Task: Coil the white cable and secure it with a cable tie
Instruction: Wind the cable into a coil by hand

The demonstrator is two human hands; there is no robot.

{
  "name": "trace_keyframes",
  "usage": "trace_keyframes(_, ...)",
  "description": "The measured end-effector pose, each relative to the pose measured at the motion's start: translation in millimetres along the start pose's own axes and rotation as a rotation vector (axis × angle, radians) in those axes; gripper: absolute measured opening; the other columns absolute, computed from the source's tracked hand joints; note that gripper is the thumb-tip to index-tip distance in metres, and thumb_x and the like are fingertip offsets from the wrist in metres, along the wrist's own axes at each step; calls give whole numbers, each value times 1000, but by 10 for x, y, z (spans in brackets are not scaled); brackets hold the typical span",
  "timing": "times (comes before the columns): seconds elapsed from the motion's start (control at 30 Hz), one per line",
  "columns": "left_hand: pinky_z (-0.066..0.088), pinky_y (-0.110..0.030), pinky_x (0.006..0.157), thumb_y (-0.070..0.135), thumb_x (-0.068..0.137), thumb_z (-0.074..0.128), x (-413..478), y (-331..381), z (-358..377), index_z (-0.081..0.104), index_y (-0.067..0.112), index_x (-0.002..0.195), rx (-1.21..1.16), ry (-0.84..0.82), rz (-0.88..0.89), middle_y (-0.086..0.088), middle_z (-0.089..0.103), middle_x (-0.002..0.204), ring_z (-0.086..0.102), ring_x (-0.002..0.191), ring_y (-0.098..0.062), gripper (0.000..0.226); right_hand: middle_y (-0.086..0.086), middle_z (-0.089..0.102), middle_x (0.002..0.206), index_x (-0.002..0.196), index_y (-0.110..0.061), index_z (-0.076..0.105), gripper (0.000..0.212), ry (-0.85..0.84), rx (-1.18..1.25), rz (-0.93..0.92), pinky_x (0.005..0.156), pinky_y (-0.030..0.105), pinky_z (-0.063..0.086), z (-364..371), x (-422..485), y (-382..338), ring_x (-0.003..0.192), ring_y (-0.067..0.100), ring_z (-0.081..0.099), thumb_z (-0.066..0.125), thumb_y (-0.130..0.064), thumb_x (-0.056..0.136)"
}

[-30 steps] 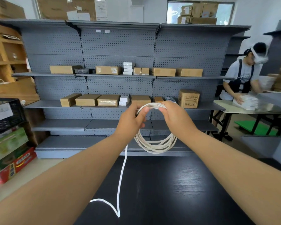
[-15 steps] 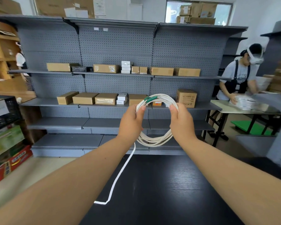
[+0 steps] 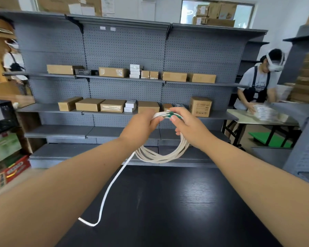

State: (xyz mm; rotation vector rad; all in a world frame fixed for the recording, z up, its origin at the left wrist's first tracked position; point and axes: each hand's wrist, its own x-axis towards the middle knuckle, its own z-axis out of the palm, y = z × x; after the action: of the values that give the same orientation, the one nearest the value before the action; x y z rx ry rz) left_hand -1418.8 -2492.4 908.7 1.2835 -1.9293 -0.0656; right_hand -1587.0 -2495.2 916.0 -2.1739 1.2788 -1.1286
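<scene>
The white cable (image 3: 161, 155) hangs as a coil of several loops in the air above the black table (image 3: 168, 207). My left hand (image 3: 141, 128) grips the top left of the coil. My right hand (image 3: 187, 125) grips the top right, its thumb beside a green cable tie (image 3: 171, 114) on the bundle. A loose tail of the cable runs down from the coil's left side and its end lies on the table.
Grey pegboard shelving (image 3: 125, 82) with cardboard boxes stands behind the table. A person in a headset (image 3: 259, 82) works at a side table on the right. Another person (image 3: 12, 63) stands far left. Crates and cartons (image 3: 5, 157) sit at the left.
My hands have drawn closer together at the top of the coil and dropped slightly. The green tie now sits under my right thumb. The loose tail has slid across the table.
</scene>
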Motion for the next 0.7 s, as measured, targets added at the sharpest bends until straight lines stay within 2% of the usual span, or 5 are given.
trace_keyframes(0.2,19,-30,55,31,96,44,1,117,-135,54,1,93,108,-107,141,-5,48,73,43,69,-23,32,-8,49,80,125,-16,45,30,-96,-121,-49,60,10,39,-12,-59,-14,68,4,49,34,-26,99)
trace_keyframes(0.33,34,-16,54,32,95,47,-23,105,-127,46,13,78,-5,-95,88,5,41,62,42,59,-17,26,-16,40,72,123,-12,47,29,29,-180,-113,63,23,32,18,-74,-38,64,-2,42,35,-24,99)
trace_keyframes(0.47,46,-23,63,32,94,50,-80,25,-102,49,27,76,-327,-146,-93,3,57,73,57,62,-11,19,-12,44,69,116,-11,50,26,112,-184,-120,56,17,32,-1,-68,-51,62,2,42,36,-23,99)
trace_keyframes(0.57,42,-9,60,27,94,51,-126,-37,-136,52,25,79,-470,-165,-141,4,60,73,56,60,2,15,-8,45,67,111,-12,51,24,178,-116,-69,61,30,36,-14,-78,-50,61,12,47,35,-25,99)
trace_keyframes(0.7,35,-9,47,35,95,47,-139,-68,-164,49,32,80,-376,-116,-162,1,61,72,48,47,7,15,-5,44,66,108,-13,50,22,270,-3,-19,58,30,43,63,-113,-67,58,16,49,34,-24,99)
